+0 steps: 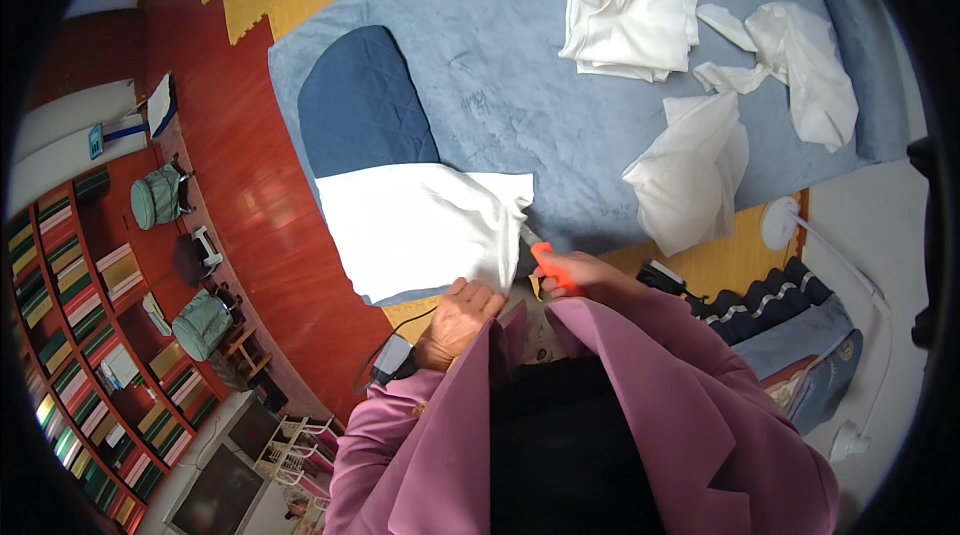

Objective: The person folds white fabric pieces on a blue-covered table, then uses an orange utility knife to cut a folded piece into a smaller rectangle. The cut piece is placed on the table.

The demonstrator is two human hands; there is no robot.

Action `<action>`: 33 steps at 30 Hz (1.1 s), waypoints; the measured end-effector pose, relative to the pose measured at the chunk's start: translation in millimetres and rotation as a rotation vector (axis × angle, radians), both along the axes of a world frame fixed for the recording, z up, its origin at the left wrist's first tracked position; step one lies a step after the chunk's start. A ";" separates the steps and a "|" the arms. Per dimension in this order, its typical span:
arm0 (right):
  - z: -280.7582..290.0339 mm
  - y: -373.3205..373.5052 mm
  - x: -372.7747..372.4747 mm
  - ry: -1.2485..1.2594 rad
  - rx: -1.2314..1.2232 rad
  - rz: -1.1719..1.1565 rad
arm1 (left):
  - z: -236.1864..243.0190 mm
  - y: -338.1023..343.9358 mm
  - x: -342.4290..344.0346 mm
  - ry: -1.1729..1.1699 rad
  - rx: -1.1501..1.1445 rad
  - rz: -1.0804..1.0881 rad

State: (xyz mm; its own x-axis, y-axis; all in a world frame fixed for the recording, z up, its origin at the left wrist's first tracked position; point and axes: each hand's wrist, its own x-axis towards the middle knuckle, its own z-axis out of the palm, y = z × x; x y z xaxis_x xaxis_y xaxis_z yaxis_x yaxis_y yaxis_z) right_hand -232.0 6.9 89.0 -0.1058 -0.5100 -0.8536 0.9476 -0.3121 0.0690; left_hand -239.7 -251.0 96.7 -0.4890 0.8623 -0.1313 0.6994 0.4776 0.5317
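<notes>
A white cloth point(405, 225) lies spread over the near part of a dark blue quilted mitt-shaped piece point(365, 100), on a blue plush-covered bed. At the near edge of the cloth my left hand point(465, 320) is closed, fingers curled and pinching that edge. My right hand point(595, 280) grips an orange-handled tool point(552, 269) with a narrow grey metal end. That end touches or lies close to the right side of the cloth, where the fabric is creased. Its tip is partly hidden by the cloth, so its exact kind cannot be told.
A folded white cloth stack point(630, 5) lies on the far side of the bed point(500, 85). Crumpled white pieces point(695, 170) are at the right. A white lamp point(780, 223) stands off the bed's right edge. Bookshelves point(95, 335) and green backpacks point(203, 323) line the left.
</notes>
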 end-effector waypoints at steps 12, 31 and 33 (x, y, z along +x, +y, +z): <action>19.5 8.0 30.3 0.001 -0.037 0.104 | 0.6 10.2 15.8 0.064 0.061 0.163; 0.8 0.8 31.9 -0.031 0.044 -0.051 | -37.1 44.8 39.6 0.239 -0.224 0.420; 1.2 0.4 33.4 -0.020 0.043 -0.052 | -53.5 64.9 37.2 0.226 -0.236 0.424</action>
State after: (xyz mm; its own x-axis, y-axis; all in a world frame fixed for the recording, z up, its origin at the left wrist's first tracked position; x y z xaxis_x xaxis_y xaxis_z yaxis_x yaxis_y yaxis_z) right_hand -198.7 7.2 90.2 -0.1135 -0.4674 -0.8767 0.9285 -0.3640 0.0738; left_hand -202.6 -186.1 43.2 -0.8268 0.5425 -0.1486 0.5036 0.8316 0.2341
